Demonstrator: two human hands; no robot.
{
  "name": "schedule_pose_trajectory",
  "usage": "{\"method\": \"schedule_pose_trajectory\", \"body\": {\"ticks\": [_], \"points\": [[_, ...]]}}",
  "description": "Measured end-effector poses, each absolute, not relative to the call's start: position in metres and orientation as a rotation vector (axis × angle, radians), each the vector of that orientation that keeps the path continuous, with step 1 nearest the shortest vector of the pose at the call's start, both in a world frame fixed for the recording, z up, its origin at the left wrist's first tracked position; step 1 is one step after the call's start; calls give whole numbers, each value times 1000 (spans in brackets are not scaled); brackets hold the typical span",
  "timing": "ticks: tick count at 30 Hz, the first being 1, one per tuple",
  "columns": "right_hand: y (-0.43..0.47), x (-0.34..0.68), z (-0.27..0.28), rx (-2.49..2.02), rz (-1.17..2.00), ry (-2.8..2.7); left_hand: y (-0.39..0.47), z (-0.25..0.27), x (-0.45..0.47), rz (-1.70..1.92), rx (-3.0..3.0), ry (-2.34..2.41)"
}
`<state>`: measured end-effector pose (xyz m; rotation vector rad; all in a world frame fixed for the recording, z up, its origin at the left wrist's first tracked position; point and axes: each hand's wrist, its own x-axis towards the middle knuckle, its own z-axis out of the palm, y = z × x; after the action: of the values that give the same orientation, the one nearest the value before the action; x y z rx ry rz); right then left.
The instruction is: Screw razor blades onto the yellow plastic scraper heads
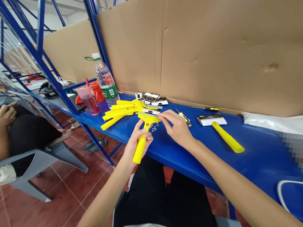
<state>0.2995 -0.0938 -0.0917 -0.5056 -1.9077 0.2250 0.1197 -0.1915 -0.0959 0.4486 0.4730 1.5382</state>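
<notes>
My left hand (139,141) is wrapped round the handle of a yellow scraper (148,119), held upright above the table's front edge. A grey metal strip runs along the top of its head. At the right end of that head, my right hand (176,128) has thumb and forefinger pinched together; what lies between them is too small to make out. Beyond the scraper, several yellow scrapers (120,113) lie in a heap. Tiny pale pieces (154,127) are scattered on the table just behind my hands.
On the blue table (187,156) lie a yellow handle (228,137), a printed card pack (211,119) and two screwdrivers (185,119), (210,108). A pink cup (89,98) and a water bottle (106,81) stand left. Cardboard (215,51) walls the back. Another person (3,140) sits left.
</notes>
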Motion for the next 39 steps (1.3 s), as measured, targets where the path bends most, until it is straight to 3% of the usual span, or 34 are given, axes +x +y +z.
{"method": "schedule_pose_trajectory", "body": {"ticks": [18, 29, 39], "points": [[-99, 299, -87, -598, 466, -1929, -188, -101, 117, 1519, 484, 524], [-89, 297, -88, -728, 1233, -1658, -187, -101, 113, 1454, 528, 512], [-89, 297, -85, -713, 1536, -1343, -187, -101, 112, 1428, 474, 503]]}}
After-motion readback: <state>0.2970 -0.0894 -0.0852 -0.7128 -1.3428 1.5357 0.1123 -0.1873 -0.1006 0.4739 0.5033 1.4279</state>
